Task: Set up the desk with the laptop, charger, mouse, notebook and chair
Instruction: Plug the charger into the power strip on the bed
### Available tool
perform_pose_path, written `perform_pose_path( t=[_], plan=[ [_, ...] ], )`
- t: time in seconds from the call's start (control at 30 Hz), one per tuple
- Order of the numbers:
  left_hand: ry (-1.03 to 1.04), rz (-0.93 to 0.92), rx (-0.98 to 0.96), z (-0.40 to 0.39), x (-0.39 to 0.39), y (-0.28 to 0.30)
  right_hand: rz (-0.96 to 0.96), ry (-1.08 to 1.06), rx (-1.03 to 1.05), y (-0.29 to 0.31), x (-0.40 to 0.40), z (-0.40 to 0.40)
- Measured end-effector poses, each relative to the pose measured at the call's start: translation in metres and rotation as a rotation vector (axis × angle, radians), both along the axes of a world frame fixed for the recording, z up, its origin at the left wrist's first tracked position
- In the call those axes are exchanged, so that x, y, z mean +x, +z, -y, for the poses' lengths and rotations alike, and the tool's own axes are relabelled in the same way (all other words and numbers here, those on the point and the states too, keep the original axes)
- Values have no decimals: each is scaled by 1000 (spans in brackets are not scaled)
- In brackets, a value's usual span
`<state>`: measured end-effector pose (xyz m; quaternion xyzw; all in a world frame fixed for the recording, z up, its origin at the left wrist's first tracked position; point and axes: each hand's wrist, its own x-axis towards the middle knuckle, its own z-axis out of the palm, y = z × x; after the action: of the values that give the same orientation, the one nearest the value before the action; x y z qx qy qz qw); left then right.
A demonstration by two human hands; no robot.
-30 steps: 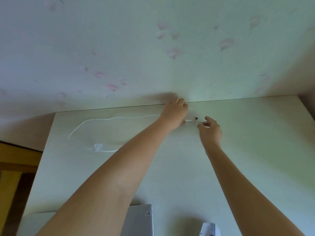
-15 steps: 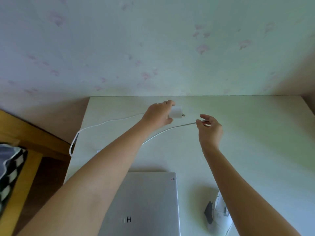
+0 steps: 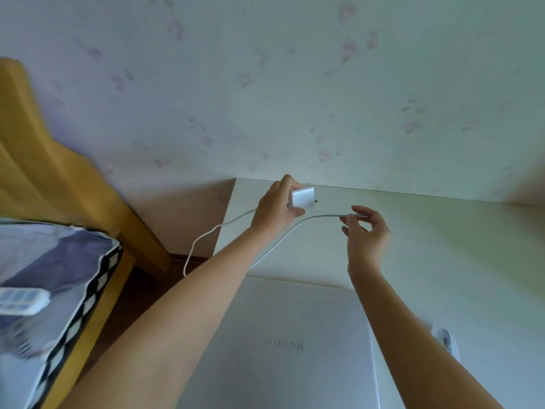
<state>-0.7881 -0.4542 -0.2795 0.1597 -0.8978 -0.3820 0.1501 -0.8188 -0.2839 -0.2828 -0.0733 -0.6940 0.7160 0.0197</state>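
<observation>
My left hand grips the white charger block above the far left corner of the white desk, its prongs pointing right. My right hand pinches the end of the white charger cable just to the right of the block. The cable runs under my left arm and loops off the desk's left edge. A closed silver laptop lies on the desk near me. A small white object, maybe the mouse, shows beside my right forearm, mostly hidden.
A flowered wall stands right behind the desk. To the left is a bed with a yellow wooden headboard, a blue pillow with checked edging and a white power strip lying on it. Dark floor shows between bed and desk.
The view has swung left, bringing the bed into sight. My left hand lifted the charger block off the desk; my right hand kept the cable end beside it.
</observation>
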Motion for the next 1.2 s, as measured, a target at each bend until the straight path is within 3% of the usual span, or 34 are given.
perform_pose_path(
  t=[0.23,0.43,0.67,0.8,1.2],
  plan=[
    [200,-123,-28,49,55,28,-12,161,-315,49,39,66],
    [426,-231,-34,89,117,49,49,341,-411,67,74,108],
    [686,-237,-55,144,220,49,59,609,-333,58,132,163],
    [832,-232,68,185,291,37,75,718,-291,37,181,215],
    [1070,-13,226,359,490,-70,-58,938,159,-62,334,410]
  ],
)
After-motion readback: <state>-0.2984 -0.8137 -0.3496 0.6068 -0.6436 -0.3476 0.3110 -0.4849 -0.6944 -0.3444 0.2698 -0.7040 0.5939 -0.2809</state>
